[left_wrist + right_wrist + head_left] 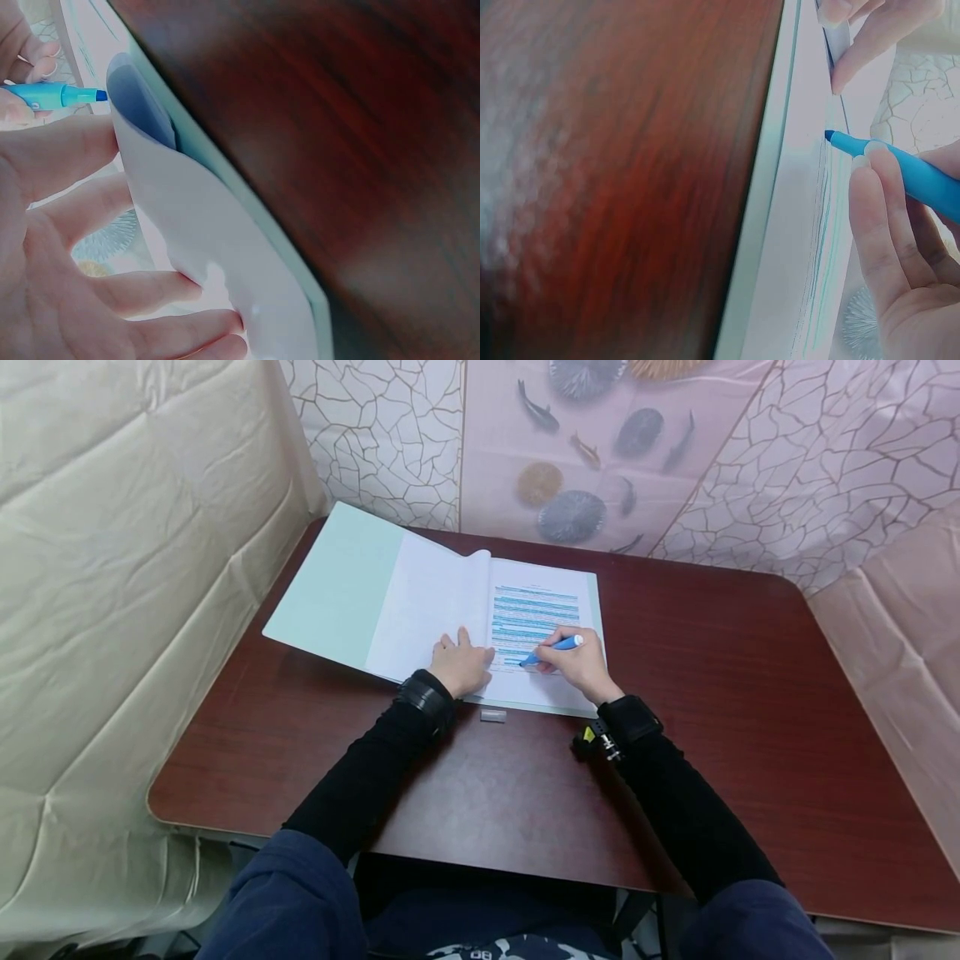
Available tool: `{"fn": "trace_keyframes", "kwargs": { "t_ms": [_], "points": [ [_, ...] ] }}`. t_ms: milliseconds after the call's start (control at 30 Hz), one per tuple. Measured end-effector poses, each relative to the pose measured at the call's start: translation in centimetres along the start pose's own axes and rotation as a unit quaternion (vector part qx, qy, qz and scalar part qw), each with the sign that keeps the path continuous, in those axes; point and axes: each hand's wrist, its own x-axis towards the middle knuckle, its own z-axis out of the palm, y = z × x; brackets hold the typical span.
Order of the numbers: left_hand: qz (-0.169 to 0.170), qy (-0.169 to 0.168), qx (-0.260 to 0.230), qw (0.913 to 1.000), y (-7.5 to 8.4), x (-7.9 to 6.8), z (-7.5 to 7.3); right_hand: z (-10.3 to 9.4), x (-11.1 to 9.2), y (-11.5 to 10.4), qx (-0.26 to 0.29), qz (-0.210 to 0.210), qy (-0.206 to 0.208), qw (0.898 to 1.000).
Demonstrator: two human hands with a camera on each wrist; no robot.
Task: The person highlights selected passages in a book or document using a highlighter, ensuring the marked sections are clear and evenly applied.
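Note:
A pale green folder [330, 572] lies spread on the table, with white sheets inside. Its right-hand page [536, 685] carries printed text, most lines marked over in blue. My right hand [583, 664] pinches a blue highlighter [566, 643], whose dark blue tip [829, 136] is at the page near the lowest marked lines. My left hand [460, 665] rests with spread fingers on the left-hand sheet [431, 597], beside the fold. That sheet bulges up in a curl [139, 101] near the fold in the left wrist view.
A small whitish cap-like piece [492, 716] lies on the dark red-brown table [712, 693], just in front of the folder. Cream cloth [150, 568] hangs at the left side, and a patterned backdrop [375, 443] stands behind the table.

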Motion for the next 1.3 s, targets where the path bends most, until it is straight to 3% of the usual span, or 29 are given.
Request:
{"fn": "trace_keyframes", "kwargs": {
  "t_ms": [1300],
  "points": [
    [-0.005, -0.009, -0.004, 0.9999, 0.14, -0.06, -0.21, -0.96, -0.26, 0.37, -0.004, 0.006, 0.027, 1.0]
  ]
}}
